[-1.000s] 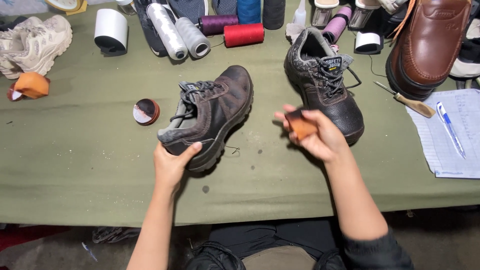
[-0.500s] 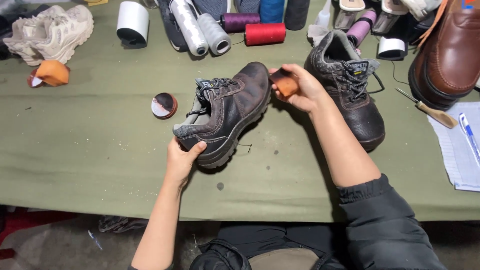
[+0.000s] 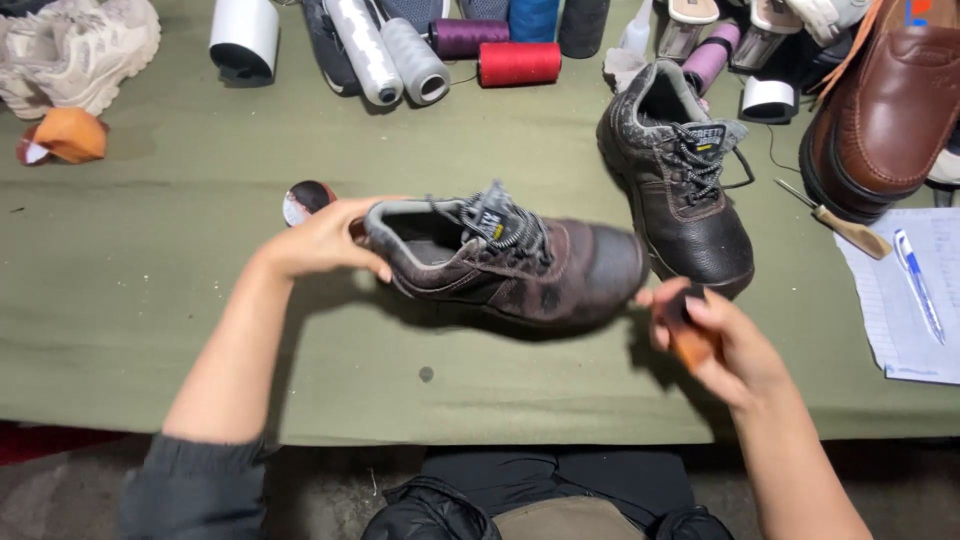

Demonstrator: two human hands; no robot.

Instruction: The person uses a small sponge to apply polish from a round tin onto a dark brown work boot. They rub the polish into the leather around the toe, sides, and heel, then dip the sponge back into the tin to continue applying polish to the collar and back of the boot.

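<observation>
Shoe turned sideways on the green table (image 3: 130, 330).
Left hand (image 3: 320, 238) gripped the heel of the brown shoe (image 3: 510, 268), now lying crosswise where it had pointed away; right hand (image 3: 720, 335), closed around an orange sponge (image 3: 690, 345), had dropped to the toe.

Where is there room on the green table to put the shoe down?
The green cloth is bare at front left, below the orange pad and the small round tin. A narrower bare strip lies between the red thread spool and the held brown shoe. The back edge and right side are crowded.
</observation>
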